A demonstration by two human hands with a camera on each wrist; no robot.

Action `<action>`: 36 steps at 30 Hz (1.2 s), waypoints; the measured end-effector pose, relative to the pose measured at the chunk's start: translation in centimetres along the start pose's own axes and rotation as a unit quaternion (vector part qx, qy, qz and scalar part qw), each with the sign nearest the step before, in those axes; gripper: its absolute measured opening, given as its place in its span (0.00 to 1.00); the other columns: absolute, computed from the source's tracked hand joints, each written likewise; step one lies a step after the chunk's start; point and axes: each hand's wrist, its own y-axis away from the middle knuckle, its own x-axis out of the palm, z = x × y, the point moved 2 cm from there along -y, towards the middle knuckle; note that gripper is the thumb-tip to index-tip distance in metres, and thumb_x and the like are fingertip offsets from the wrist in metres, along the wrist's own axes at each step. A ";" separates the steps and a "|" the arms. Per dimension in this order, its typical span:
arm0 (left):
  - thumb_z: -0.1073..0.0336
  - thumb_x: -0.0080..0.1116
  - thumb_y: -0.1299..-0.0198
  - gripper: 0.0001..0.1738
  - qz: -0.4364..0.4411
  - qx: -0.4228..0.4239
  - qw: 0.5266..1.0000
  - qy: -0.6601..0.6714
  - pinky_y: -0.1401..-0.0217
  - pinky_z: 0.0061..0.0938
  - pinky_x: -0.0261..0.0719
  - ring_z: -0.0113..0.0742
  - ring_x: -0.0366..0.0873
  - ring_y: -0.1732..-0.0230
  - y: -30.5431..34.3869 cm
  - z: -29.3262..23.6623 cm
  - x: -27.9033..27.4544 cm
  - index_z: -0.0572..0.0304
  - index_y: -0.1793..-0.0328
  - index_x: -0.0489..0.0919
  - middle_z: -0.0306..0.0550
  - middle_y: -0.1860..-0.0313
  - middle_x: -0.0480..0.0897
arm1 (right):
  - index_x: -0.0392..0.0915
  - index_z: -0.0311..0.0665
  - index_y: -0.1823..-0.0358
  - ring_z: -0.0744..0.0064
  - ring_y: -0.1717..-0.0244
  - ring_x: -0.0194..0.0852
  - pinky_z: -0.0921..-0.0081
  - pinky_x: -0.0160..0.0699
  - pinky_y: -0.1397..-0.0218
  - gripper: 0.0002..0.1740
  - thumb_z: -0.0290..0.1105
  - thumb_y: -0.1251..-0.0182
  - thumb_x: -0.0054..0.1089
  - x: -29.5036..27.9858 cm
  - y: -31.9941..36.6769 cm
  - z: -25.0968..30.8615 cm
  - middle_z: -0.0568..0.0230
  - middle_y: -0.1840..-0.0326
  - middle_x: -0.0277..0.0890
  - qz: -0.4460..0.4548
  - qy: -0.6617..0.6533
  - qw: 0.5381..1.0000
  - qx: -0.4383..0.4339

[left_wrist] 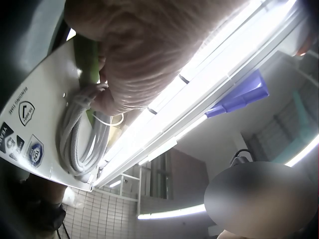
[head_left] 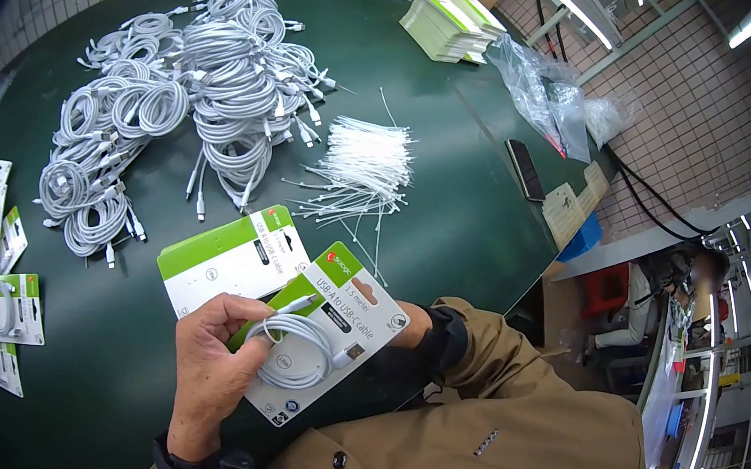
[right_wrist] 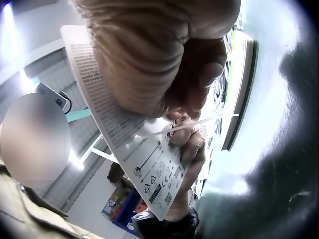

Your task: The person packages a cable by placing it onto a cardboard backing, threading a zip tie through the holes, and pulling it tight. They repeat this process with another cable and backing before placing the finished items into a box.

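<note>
My left hand (head_left: 207, 361) pinches a coiled white USB cable (head_left: 294, 350) against the front of a green-and-white card (head_left: 349, 319), thumb and fingertips at the card's left edge. A thin white cable tie (left_wrist: 110, 120) loops round the coil. In the right wrist view, the tail of the tie (right_wrist: 209, 119) sticks out behind the card. My right hand (right_wrist: 154, 55) is at the back of the card, its fingers bent close to that tail; I cannot tell whether they grip it. The head view shows only part of this hand, with the card covering the rest.
More cards (head_left: 200, 272) lie stacked just beyond my hands. Behind them are a loose heap of cable ties (head_left: 370, 159) and a large pile of coiled cables (head_left: 226, 74). Finished-looking carded cables (head_left: 6, 307) sit at left. A phone (head_left: 525, 170) lies near the table's right edge.
</note>
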 end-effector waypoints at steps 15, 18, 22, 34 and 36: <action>0.86 0.61 0.47 0.28 0.098 0.095 0.978 -0.157 0.34 0.31 0.84 0.33 0.87 0.42 1.0 -1.8 1.7 0.66 0.37 0.86 0.46 0.47 0.90 | 0.79 0.37 0.68 0.64 0.74 0.78 0.72 0.76 0.71 0.09 0.22 0.48 0.72 -0.1 -2.9 5.6 0.60 0.73 0.77 -0.108 0.382 0.896 -0.197; 0.87 0.61 0.52 0.32 0.136 0.133 0.944 -0.271 0.36 0.32 0.86 0.38 0.89 0.44 0.8 -1.9 1.4 0.63 0.37 0.87 0.48 0.47 0.90 | 0.78 0.37 0.69 0.65 0.75 0.77 0.72 0.76 0.71 0.09 0.21 0.49 0.70 -0.4 -3.0 5.1 0.62 0.74 0.77 -0.128 0.406 0.877 -0.223; 0.88 0.64 0.55 0.33 0.135 0.182 0.906 -0.357 0.45 0.34 0.88 0.46 0.89 0.49 1.0 -2.5 1.9 0.61 0.39 0.88 0.50 0.50 0.89 | 0.78 0.37 0.69 0.65 0.75 0.76 0.71 0.77 0.70 0.07 0.20 0.48 0.66 -0.3 -2.7 5.4 0.61 0.75 0.76 -0.145 0.404 0.874 -0.226; 0.80 0.78 0.52 0.26 0.163 0.220 0.838 -0.472 0.58 0.36 0.86 0.46 0.88 0.58 1.8 -3.8 4.6 0.59 0.44 0.89 0.47 0.56 0.89 | 0.78 0.37 0.70 0.54 0.75 0.78 0.66 0.76 0.69 0.03 0.23 0.45 0.64 -0.1 -2.0 5.5 0.56 0.76 0.76 -0.121 0.351 0.900 -0.229; 0.79 0.79 0.51 0.25 0.167 0.207 0.842 -0.469 0.59 0.35 0.86 0.45 0.88 0.59 1.9 -4.0 4.7 0.59 0.44 0.89 0.47 0.57 0.88 | 0.78 0.37 0.71 0.53 0.75 0.77 0.66 0.76 0.69 0.03 0.23 0.46 0.63 -0.1 -2.0 5.4 0.56 0.76 0.76 -0.117 0.350 0.901 -0.227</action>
